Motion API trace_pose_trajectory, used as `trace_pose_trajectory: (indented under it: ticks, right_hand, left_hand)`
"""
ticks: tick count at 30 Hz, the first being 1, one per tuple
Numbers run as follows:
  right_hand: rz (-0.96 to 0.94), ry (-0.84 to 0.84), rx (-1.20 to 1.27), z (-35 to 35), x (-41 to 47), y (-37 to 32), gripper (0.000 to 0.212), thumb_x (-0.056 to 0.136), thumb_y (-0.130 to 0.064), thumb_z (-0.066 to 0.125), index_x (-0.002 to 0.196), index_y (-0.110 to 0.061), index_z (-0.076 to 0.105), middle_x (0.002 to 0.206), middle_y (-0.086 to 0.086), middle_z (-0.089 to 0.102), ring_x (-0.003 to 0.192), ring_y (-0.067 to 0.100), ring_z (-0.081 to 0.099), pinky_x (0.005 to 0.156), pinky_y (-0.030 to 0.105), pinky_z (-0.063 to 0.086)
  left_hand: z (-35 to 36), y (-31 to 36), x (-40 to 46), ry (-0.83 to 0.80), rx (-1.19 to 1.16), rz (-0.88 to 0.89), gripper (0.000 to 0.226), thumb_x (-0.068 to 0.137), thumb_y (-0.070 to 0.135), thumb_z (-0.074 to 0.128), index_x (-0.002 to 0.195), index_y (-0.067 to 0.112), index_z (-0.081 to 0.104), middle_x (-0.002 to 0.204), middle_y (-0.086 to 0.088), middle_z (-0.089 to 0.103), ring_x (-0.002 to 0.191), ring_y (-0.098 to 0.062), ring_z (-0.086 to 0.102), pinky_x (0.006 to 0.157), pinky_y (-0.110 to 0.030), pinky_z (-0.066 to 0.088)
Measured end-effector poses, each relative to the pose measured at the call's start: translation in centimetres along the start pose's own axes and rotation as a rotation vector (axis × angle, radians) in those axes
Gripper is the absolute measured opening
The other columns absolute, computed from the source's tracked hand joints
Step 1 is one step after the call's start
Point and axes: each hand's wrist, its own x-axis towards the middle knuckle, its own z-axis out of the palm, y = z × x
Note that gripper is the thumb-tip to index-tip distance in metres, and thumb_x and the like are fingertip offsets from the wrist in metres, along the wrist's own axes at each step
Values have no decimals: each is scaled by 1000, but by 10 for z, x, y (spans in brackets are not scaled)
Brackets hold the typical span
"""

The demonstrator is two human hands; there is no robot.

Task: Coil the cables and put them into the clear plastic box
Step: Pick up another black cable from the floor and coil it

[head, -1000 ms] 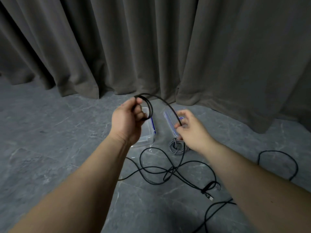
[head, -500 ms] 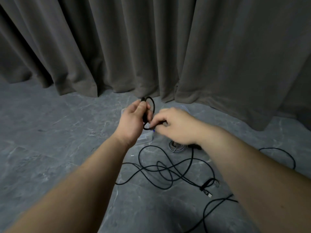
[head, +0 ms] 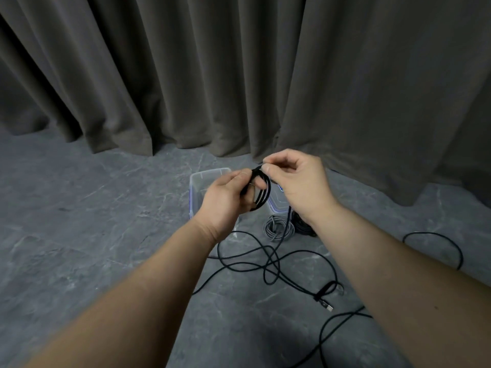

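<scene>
Three or so black loops now sit in the left hand (head: 225, 200), the coil (head: 261, 191) pinched shut in its fingers above the box (head: 198, 181). A second ago there was just one open arc; the right hand (head: 297, 181) has come across and grips the cable at the coil's top, laying on another turn. Plenty of cable (head: 265, 261) still trails tangled over the grey stone floor (head: 93, 235), beside a finished grey coil (head: 277, 228). Dark curtains (head: 239, 75) hang behind.

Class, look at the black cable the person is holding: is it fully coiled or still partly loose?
Partly loose. The left hand holds a few loops of the black cable; the right hand adds another, while the rest sprawls across the floor.
</scene>
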Motion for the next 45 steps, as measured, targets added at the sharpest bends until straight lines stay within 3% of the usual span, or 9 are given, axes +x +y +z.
trace_pose_trajectory:
  ticks: [6, 10, 15, 24, 30, 33, 36, 39, 45]
  right_hand:
    - [203, -59, 235, 6, -7, 4, 18, 94, -14, 57, 81, -17, 70, 74, 3, 70, 74, 18, 66, 78, 43, 55]
    - [198, -137, 194, 11, -11, 8, 28, 99, -10, 46, 98, -28, 68, 96, 4, 71, 82, 19, 68, 72, 36, 56]
    - [270, -267, 81, 12, -15, 13, 44, 99, -3, 42, 132, -32, 52, 95, -2, 65, 53, 11, 55, 52, 23, 48]
    - [255, -109, -286, -5, -16, 43, 24, 84, -2, 57, 79, -25, 56, 54, -10, 54, 55, 13, 45, 64, 30, 41]
    - [60, -428, -790, 5, -21, 13, 26, 92, -16, 50, 104, -30, 69, 97, -11, 64, 90, 13, 58, 78, 23, 44]
    - [8, -574, -694, 12, -18, -4, 32, 92, -9, 48, 106, -26, 70, 89, -16, 50, 75, 0, 49, 66, 8, 34]
    - [-66, -547, -535, 12, -12, -13, 31, 89, -2, 52, 98, -22, 75, 84, -11, 52, 69, 0, 49, 66, 9, 36]
    - [-70, -448, -358, 10, -6, -13, 25, 84, 2, 59, 86, -18, 74, 81, -1, 65, 78, 13, 62, 80, 22, 46]
    - [57, -151, 6, 7, 1, -1, 29, 74, 4, 74, 72, -21, 58, 71, -5, 61, 67, 5, 57, 71, 20, 48]
  left_hand:
    - [9, 4, 0, -44, -112, 1, 36, 104, 18, 31, 72, 9, 44, 45, 9, 30, 42, -5, 22, 48, -17, 21]
    - [11, 8, 2, 58, -238, -32, 33, 104, 18, 34, 72, 13, 40, 44, 10, 32, 38, -4, 30, 49, -18, 36]
    - [-1, 7, 10, 230, -375, -55, 32, 102, 19, 35, 71, 16, 40, 45, 8, 27, 40, -9, 25, 54, -26, 32]
    - [-44, 7, 25, 483, -723, -41, 35, 103, 22, 35, 68, 19, 38, 44, 8, 24, 38, -9, 22, 56, -22, 31]
    - [-38, -8, 26, 377, -389, 56, 33, 98, 7, 38, 67, 18, 32, 57, 2, 29, 52, -13, 29, 59, -28, 27]
    - [-32, -14, 21, 301, -12, 107, 31, 100, 10, 37, 69, 14, 36, 56, 0, 42, 57, -17, 40, 63, -31, 34]
    - [-31, -18, 14, 212, 176, 111, 27, 102, 20, 39, 79, 7, 45, 66, -7, 51, 65, -17, 49, 71, -30, 41]
    - [-26, -20, 11, 124, 167, 95, 30, 105, 18, 36, 95, -4, 54, 65, -10, 52, 63, -17, 52, 72, -29, 44]
    - [-9, -13, 11, 31, -5, -5, 36, 105, 21, 31, 74, 9, 43, 48, 5, 34, 44, -9, 29, 58, -26, 37]
